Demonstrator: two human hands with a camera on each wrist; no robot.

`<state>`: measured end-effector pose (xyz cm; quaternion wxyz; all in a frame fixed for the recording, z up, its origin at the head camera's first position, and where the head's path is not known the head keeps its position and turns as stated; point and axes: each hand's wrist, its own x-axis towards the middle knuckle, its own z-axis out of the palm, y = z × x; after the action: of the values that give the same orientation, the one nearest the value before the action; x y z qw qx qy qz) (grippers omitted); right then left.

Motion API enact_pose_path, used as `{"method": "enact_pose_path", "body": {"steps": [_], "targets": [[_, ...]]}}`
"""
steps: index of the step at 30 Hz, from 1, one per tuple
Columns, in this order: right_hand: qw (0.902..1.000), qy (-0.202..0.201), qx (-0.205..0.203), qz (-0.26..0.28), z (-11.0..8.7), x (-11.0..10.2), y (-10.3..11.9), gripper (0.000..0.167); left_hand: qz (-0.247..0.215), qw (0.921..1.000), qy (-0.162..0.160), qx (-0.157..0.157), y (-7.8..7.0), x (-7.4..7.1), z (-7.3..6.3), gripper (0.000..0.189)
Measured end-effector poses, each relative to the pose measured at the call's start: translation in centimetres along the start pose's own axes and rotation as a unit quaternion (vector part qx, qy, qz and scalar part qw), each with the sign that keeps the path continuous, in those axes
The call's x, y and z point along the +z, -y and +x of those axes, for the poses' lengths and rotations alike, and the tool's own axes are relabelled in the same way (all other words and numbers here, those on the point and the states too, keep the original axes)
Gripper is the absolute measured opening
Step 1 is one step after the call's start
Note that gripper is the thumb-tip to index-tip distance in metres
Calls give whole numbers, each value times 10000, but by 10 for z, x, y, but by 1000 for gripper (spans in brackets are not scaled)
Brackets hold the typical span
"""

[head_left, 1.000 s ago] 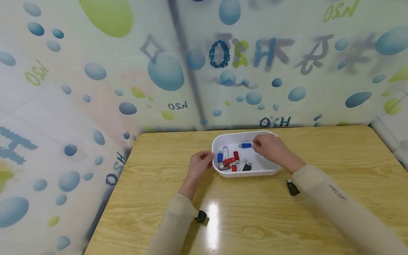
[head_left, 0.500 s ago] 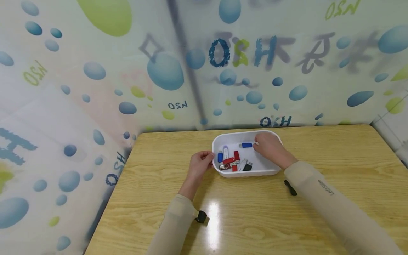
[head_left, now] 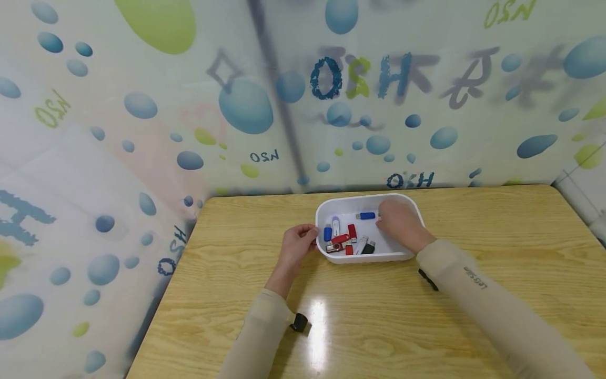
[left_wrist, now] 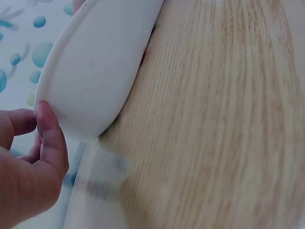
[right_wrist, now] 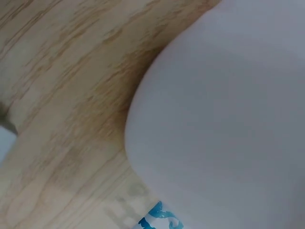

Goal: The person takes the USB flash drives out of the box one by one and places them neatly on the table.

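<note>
A white plastic bin (head_left: 322, 217) stands near the table's back edge. My left hand (head_left: 298, 243) pinches its left rim between thumb and fingers; in the left wrist view the left hand (left_wrist: 38, 167) grips the edge from outside. My right hand (head_left: 401, 223) reaches into the bin's right half with curled fingers. A small silvery tip, like a USB flash drive's plug, shows at those fingertips; the rest is hidden under the hand. Just left of it lies a blue USB flash drive (head_left: 367, 216). The right wrist view holds only the bin's outer wall (right_wrist: 224, 119).
Several more USB flash drives lie in the bin's left half: a blue one (head_left: 327, 233), a white one (head_left: 336, 227), a red one (head_left: 352, 231) and a black one (head_left: 368, 248) among them. The wooden table (head_left: 369, 316) meets a patterned backdrop (head_left: 236, 173) behind.
My right forearm has swung slightly left and the right hand has turned, its fingers staying by the blue flash drive. My left hand has stayed on the rim.
</note>
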<state>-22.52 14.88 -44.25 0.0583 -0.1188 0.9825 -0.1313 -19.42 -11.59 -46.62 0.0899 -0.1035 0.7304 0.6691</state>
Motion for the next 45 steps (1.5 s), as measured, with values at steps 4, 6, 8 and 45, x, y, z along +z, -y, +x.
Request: {"method": "enact_pose_path", "body": {"steps": [4,6,8,45], "targets": [[9998,-67,-110,-141,-2,2,1,17,19,10000,26,3,0,1,0,27],[9997,-111,-125,-201,-2,3,1,16,29,10000,30,-5,0,1,0,28],[9997,-114,-123,-199,-2,4,1,13,50,10000,27,-36,0,2,0,29],[9855,-850,436,1403,-73,-46,-10,31,-12,10000,-3,-3,1,0,0,27]]}}
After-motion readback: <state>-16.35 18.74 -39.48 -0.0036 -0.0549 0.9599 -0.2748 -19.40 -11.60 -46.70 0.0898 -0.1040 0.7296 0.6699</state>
